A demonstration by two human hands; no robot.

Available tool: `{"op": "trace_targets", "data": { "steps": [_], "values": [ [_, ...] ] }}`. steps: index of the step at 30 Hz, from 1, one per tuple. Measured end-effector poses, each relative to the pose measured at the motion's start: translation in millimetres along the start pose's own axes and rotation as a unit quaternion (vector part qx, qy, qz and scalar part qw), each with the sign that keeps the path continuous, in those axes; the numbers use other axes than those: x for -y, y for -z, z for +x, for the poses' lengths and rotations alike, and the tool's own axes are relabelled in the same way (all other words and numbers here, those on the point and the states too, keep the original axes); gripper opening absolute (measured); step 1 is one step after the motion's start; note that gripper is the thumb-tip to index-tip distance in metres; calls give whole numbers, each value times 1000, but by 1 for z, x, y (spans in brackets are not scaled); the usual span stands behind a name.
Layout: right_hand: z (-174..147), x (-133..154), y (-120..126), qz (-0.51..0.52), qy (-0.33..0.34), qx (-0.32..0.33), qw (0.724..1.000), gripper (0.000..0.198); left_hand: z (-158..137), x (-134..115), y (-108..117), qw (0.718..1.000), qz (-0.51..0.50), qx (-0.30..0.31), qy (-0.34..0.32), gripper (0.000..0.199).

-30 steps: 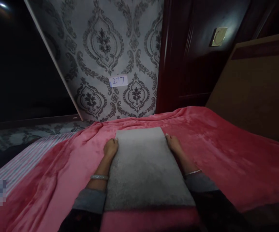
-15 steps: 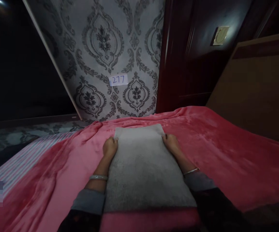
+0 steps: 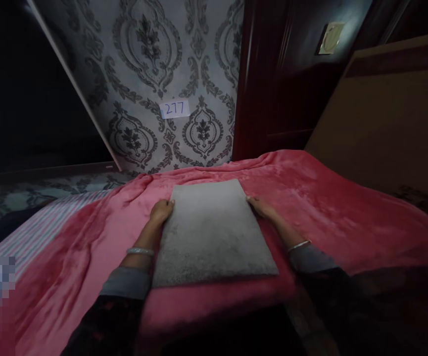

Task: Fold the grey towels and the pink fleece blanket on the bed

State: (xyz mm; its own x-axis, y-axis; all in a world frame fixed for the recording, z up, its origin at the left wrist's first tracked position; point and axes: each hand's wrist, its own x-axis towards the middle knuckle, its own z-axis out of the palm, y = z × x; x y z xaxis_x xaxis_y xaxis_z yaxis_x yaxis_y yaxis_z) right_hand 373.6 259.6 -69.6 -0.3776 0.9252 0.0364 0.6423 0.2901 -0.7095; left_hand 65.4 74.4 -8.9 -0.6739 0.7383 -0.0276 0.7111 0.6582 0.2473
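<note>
A grey rectangular cloth (image 3: 210, 232) with a soft, towel-like surface lies flat on the pink blanket (image 3: 120, 242). My left hand (image 3: 162, 211) is closed at the cloth's upper left edge, its thumb on the rim and the other fingers mostly hidden. Opposite, my right hand (image 3: 261, 206) pinches the upper right edge with thumb and fingertips; some of its fingers are out of sight. Between the two hands the cloth is fairly smooth, its near edge running straight above the blanket.
Behind the blanket rises a patterned wall with a paper label (image 3: 175, 108) reading 277. A large dark screen (image 3: 43, 99) stands at the left. At the right are a dark red wooden panel (image 3: 269, 74) and a brown board (image 3: 392, 118). Striped bedding (image 3: 46, 222) shows at left.
The view has tilted down slightly, so wall and blanket appear higher. The cloth's near edge now sits farther from me, and it lies flatter. Both hands remain at its side edges.
</note>
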Motion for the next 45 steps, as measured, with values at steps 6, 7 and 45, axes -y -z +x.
{"op": "trace_targets", "data": {
  "steps": [6,7,45],
  "values": [
    [-19,-2,-15,-33,-3,-51,998,26,-28,-9,-14,998,22,-54,31,44],
    [-20,-1,-17,-36,-5,-61,997,26,-31,-11,-16,997,24,-61,33,44],
    [-149,-4,9,-150,1,-32,988,35,-139,17,-22,998,53,-10,-26,54]
  ]
}}
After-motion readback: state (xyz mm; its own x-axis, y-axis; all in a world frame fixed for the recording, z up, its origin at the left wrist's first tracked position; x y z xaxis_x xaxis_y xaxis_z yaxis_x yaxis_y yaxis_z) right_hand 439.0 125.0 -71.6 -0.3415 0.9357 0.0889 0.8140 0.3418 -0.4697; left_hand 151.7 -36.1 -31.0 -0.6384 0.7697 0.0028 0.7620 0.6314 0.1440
